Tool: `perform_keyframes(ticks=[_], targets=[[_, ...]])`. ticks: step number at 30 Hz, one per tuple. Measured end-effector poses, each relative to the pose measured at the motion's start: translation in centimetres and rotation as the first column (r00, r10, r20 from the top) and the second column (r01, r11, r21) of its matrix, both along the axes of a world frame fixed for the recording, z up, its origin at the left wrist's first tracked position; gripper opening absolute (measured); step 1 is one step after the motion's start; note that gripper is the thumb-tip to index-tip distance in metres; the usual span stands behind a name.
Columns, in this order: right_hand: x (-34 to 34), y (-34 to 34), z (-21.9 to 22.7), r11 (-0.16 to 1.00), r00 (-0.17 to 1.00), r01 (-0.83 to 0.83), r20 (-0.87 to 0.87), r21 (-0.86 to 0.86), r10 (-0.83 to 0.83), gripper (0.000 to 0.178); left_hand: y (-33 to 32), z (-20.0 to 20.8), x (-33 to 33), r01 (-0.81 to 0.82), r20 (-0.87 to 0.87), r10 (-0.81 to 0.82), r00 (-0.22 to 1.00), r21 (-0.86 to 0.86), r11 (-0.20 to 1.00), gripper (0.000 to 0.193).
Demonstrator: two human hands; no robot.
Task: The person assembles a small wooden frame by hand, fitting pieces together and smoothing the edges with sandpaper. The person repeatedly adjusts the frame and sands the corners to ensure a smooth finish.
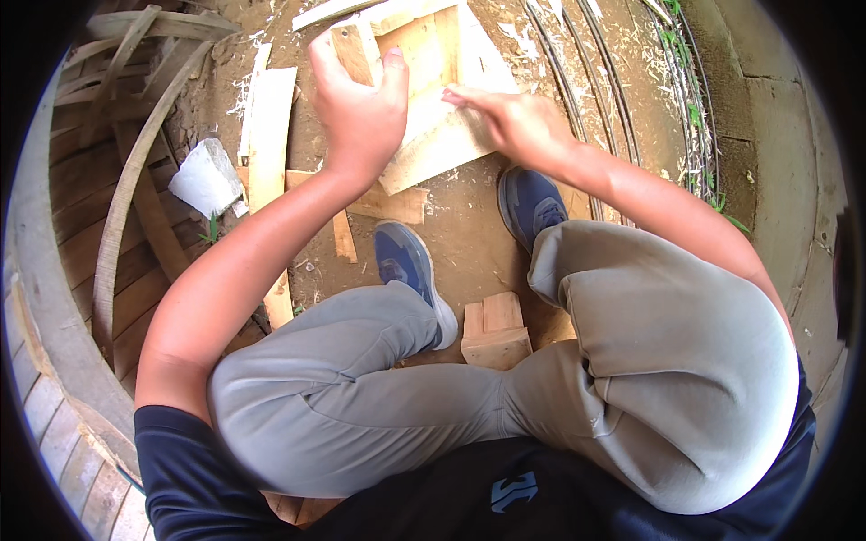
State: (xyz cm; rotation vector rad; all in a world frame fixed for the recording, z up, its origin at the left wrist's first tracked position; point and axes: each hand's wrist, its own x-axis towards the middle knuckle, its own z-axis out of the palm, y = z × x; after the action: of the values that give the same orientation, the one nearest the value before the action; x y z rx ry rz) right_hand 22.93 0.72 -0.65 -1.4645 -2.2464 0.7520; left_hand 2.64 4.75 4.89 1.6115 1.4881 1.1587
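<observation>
Far left, a curved wooden frame (108, 225) of bent slats is seen, and beside it a pale grey block (207, 178) lies on the dirt ground (469, 234). A long loose plank (268, 135) is laid next to that.

Moving in, the left hand (361, 108) is raised over the work, its grip closed around the upright end of a wooden slat (354, 50), thumb and fingers wrapped over the top edge. The slat belongs, it seems, to the nailed wooden panel (433, 99) propped on the ground ahead of the blue shoes (410, 266), though the joint is hidden by the hand.

Further right, the right hand (505, 122) is laid flat on the panel's face, fingers stretched out and nothing grasped, only pressed down.

Steel rods (577, 99) are stretched along the ground at the right.

Risk is judged here: if the slat is pulled hard while the panel is held only by a flat palm, the panel could slip or tip toward the feet, and splinters or a hidden nail could catch the wrapped fingers.
</observation>
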Motion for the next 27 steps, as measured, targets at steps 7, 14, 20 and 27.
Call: perform_keyframes(ticks=[7, 14, 20, 27], targets=[[-1.5, -2.2, 0.5, 0.958, 0.954, -0.225, -0.161, 0.179, 0.254, 0.051, 0.2, 0.2, 0.2, -0.01, 0.004, 0.011, 1.0, -0.031, 0.999, 0.047], [-2.5, -2.0, 1.6, 0.986, 0.961, -0.166, -0.225, 0.0, 0.162, 0.052, 0.2, 0.7, 0.2, -0.013, -0.057, 0.01, 0.998, -0.056, 0.998, 0.049], [0.2, -0.6, -2.7, 0.957, 0.981, -0.072, -0.153, 0.282, 0.119, 0.061, -0.1, 0.0, 1.1, 0.025, 0.024, -0.025, 0.999, 0.005, 1.0, 0.057], [-1.2, -1.9, -1.6, 0.93, 0.936, -0.173, -0.24, 0.324, 0.258, 0.063, 0.3, 0.5, 0.9, -0.021, -0.022, 0.019, 1.0, -0.067, 0.998, 0.06]])
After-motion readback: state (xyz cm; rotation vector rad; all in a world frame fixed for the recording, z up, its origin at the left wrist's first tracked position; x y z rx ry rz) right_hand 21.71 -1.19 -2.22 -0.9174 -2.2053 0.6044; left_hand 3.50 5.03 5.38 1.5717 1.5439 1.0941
